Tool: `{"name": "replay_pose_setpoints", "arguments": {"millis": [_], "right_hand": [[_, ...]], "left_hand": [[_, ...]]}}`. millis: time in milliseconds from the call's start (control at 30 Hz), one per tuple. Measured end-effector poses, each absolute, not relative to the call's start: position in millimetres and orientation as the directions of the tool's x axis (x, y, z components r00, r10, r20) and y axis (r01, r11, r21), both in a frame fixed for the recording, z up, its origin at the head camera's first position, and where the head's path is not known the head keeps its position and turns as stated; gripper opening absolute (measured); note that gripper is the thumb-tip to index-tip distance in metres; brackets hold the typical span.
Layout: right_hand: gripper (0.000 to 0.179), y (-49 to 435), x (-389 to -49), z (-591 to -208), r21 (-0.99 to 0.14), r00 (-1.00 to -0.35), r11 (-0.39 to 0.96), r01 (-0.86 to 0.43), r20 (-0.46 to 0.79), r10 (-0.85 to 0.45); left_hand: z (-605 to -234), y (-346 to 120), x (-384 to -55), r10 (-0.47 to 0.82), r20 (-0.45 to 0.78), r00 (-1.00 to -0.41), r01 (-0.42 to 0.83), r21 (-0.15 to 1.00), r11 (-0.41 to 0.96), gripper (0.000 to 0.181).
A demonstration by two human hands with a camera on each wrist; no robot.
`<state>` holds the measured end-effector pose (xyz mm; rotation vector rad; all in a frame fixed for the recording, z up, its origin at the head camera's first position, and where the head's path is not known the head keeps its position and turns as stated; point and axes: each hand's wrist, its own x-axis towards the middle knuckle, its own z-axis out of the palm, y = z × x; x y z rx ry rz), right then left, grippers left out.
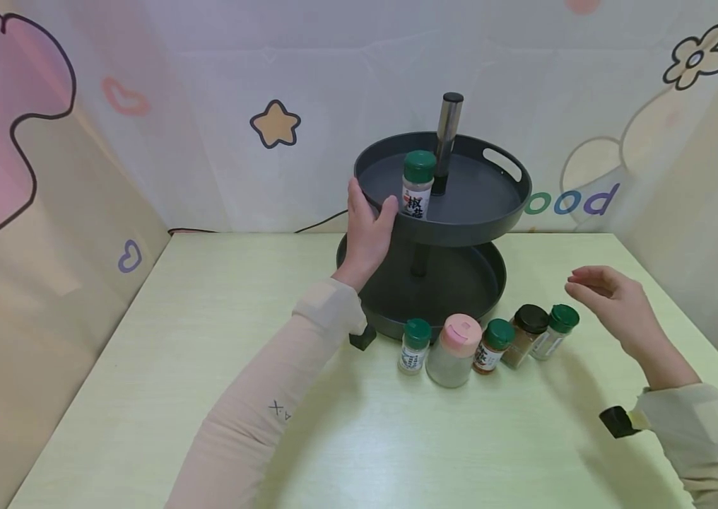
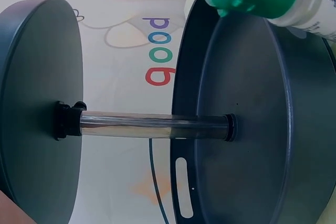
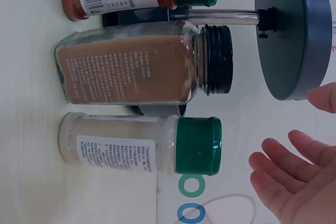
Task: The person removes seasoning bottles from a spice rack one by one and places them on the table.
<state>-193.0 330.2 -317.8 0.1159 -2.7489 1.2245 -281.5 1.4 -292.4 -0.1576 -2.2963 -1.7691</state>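
A dark two-tier round tray stand (image 1: 514, 225) stands at the back of the table. On its upper tier, near the front rim, is a spice bottle (image 1: 419, 187) with a green cap. My left hand (image 1: 368, 233) touches the left side of that tier, fingers extended and thumb beside the bottle. To the right, my right hand (image 1: 613, 300) hovers with loosely bent fingers and nothing in it. Nearest to it stand a green-capped bottle of pale powder (image 3: 126, 142) and a black-capped glass jar of brown powder (image 3: 131, 69).
In front of the stand, the row continues with a green-capped red spice bottle (image 1: 492, 346), a pink-lidded jar (image 1: 451, 360) and a small green-capped bottle (image 1: 414, 346). The lower tier (image 2: 247, 103) holds nothing visible. A printed cloth (image 1: 219, 141) hangs behind the table (image 1: 206, 339).
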Motion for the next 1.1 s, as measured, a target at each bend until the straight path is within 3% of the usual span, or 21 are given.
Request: {"name": "replay_pose_setpoints", "arguments": {"millis": [133, 567, 1100], "right_hand": [[0.020, 324.7, -193.2, -315.2, -0.743, -0.983, 0.652, -0.151, 0.184, -0.018], [0.036, 304.2, -195.3, -305.9, -0.720, -0.968, 0.661, -0.214, 0.246, -0.045], [0.025, 276.2, -199.8, -283.8, -0.745, -0.926, 0.601, -0.289, 0.378, 0.023]], "left_hand": [[-292.2, 0.3, -282.0, -0.050, 0.238, -0.970, 0.219, 0.945, 0.243, 0.077], [-291.2, 1.8, -280.5, -0.056, 0.240, -0.969, 0.220, 0.947, 0.236, 0.082], [-286.0, 7.5, -278.3, -0.078, 0.247, -0.966, 0.212, 0.927, 0.309, 0.082]]}}
